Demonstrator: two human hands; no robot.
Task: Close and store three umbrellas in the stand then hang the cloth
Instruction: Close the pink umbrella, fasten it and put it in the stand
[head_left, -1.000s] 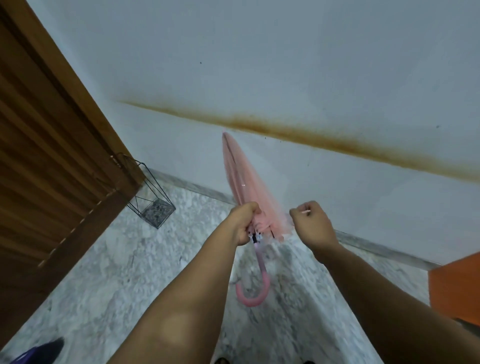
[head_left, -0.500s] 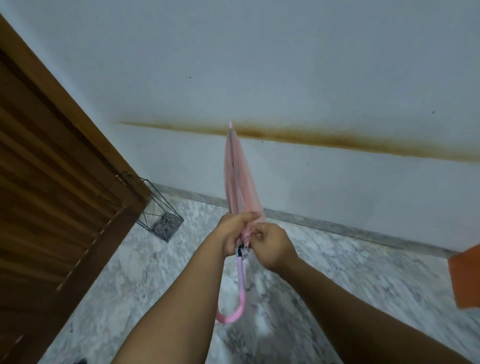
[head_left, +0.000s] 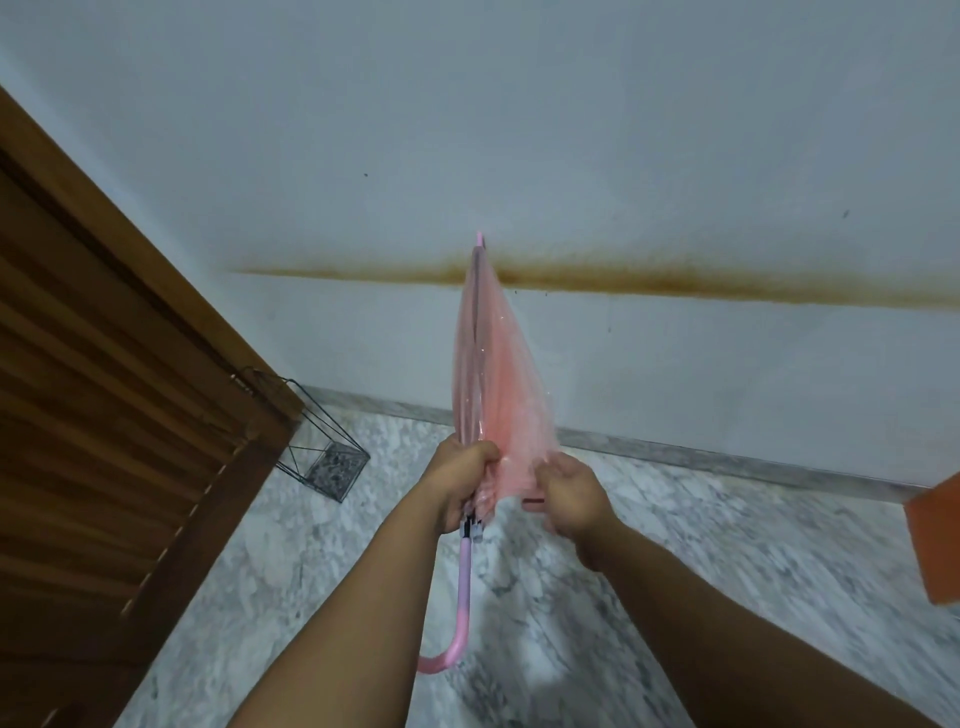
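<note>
Marble floor (head_left: 675, 561) lies open ahead of and below both arms. Left side closed off by the wooden louvred door (head_left: 104, 415). Wire stand (head_left: 322, 457) sits at the door's foot, top opening unobstructed, floor around it bare. Wall (head_left: 571, 130) bounds the far side. Orange object (head_left: 935, 540) intrudes at right edge.

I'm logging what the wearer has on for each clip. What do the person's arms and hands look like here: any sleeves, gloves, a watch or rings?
Both forearms are bare as far as the frame shows, with no sleeves in view. The left hand and the right hand wear no gloves. No watch, bracelet or ring is visible on either.
</note>
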